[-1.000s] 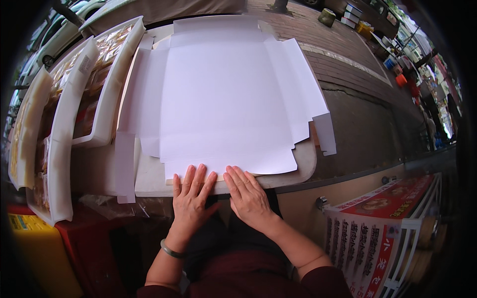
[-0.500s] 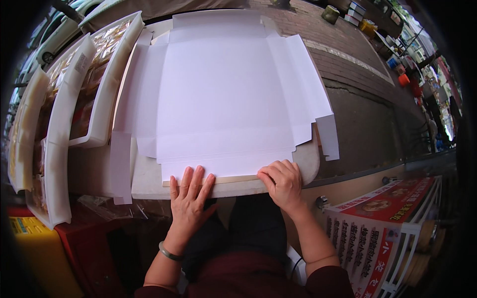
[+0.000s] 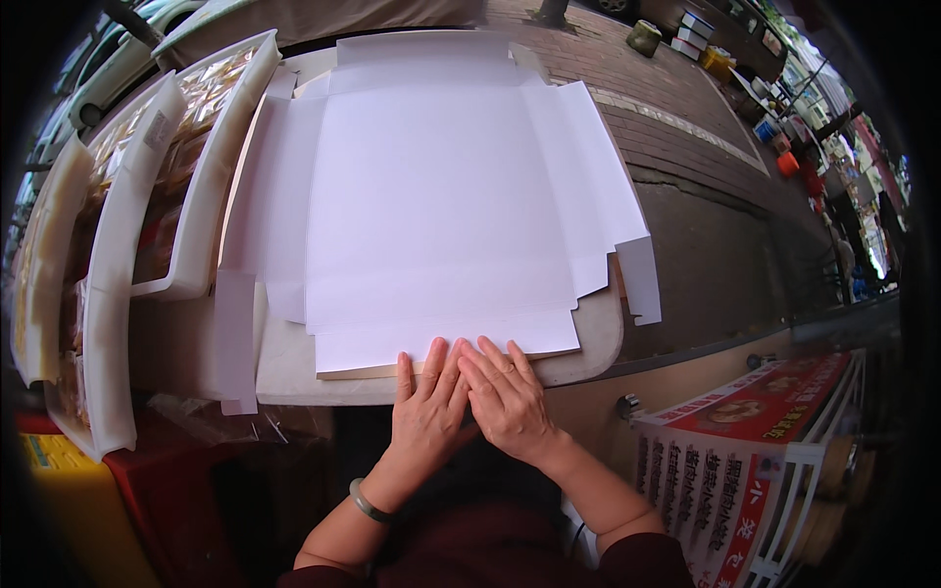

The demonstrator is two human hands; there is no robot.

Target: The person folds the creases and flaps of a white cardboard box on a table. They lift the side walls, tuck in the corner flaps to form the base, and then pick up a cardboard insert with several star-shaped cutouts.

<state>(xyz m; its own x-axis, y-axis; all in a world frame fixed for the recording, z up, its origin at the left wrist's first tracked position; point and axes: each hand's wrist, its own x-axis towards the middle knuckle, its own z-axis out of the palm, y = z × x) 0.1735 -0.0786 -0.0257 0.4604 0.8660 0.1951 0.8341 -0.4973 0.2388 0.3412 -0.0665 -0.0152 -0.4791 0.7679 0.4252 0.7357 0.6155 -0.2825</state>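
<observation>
A white, unfolded cardboard box blank (image 3: 431, 196) lies across a pale table (image 3: 279, 358), its creased side flaps spread and its corner tabs hanging over the edges. Along the blank's near edge runs a thin beige strip (image 3: 345, 373). My left hand (image 3: 427, 410), with a bangle on the wrist, rests its outstretched fingertips on the near flap by this strip. Right beside it, my right hand (image 3: 510, 404) lies slanted with fingers extended on the same flap. Both hands touch or nearly touch at the fingertips, and neither grips anything.
White plastic crates (image 3: 113, 284) filled with clear-wrapped packets (image 3: 191, 147) stand to the left. Below them are a yellow crate (image 3: 93, 514) and a red box (image 3: 186, 495). A red-and-white sign (image 3: 720, 465) stands at lower right. Paving (image 3: 676, 147) stretches beyond the table.
My left hand has slid right and my right hand has moved left, so they now meet mid-edge. The right fingers, curled at the strip's right part before, are now straightened.
</observation>
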